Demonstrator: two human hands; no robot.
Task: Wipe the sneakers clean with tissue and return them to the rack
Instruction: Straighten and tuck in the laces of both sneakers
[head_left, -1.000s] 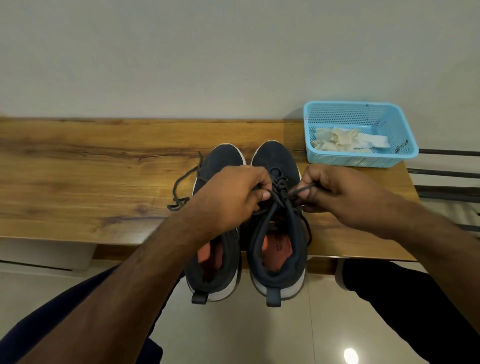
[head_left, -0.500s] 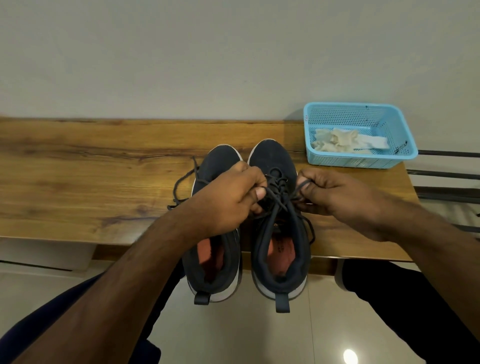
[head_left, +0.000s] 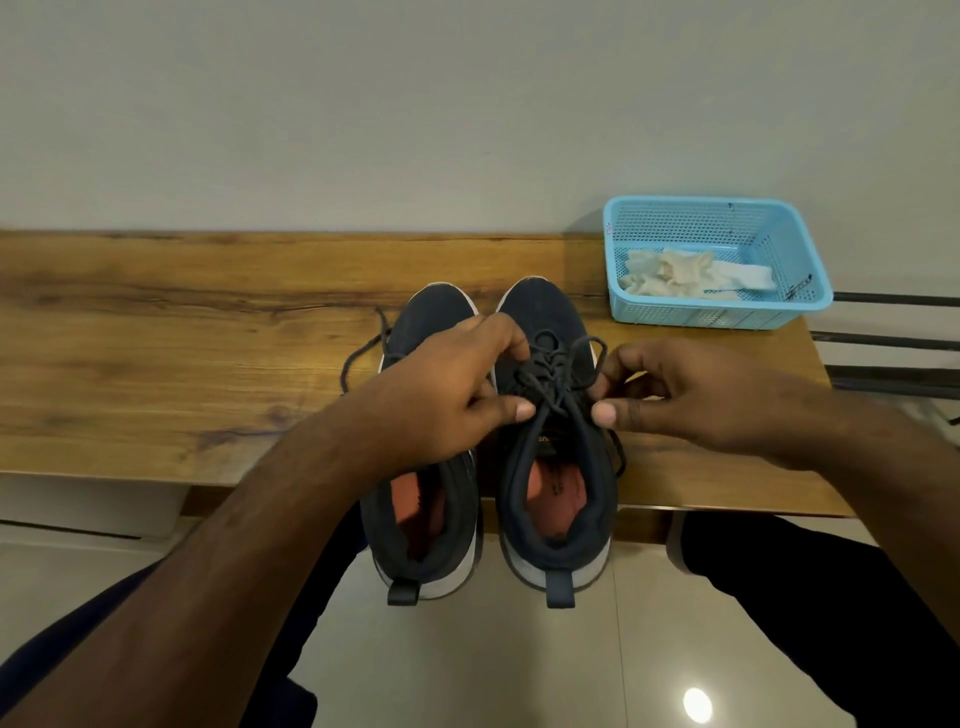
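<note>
Against a plain grey wall, on the front edge of a wooden bench (head_left: 156, 374), my pair of dark sneakers sits toes to the wall, heels hanging out over the tiled floor (head_left: 467, 670). I am at the right sneaker (head_left: 558, 415), working its laces (head_left: 550, 374) at the knot over the tongue. By my judgement this is lace-tidying, either a last touch after wiping or preparation before it; I hold no tissue now. The left sneaker (head_left: 423, 499) stands just beside it, touching or nearly so, its lace (head_left: 363, 348) trailing loose over the bench towards the left.

My left hand (head_left: 447, 395) reaches across the left sneaker, thumb and fingers curled and pinching the lace from the left. My right hand (head_left: 691, 395) comes in from the right, palm down, thumb and forefinger closed on a loop of the same lace. Both wrists hover above the shoes.

The next move, as I read it, calls for drawing the loops apart evenly to set the knot, then turning to the loose lace on the left sneaker.

At the bench's back right corner a blue plastic basket (head_left: 800, 260) holds crumpled tissue (head_left: 675, 273). Beyond the right edge run dark bars (head_left: 893, 343), perhaps the rack; I cannot tell.
</note>
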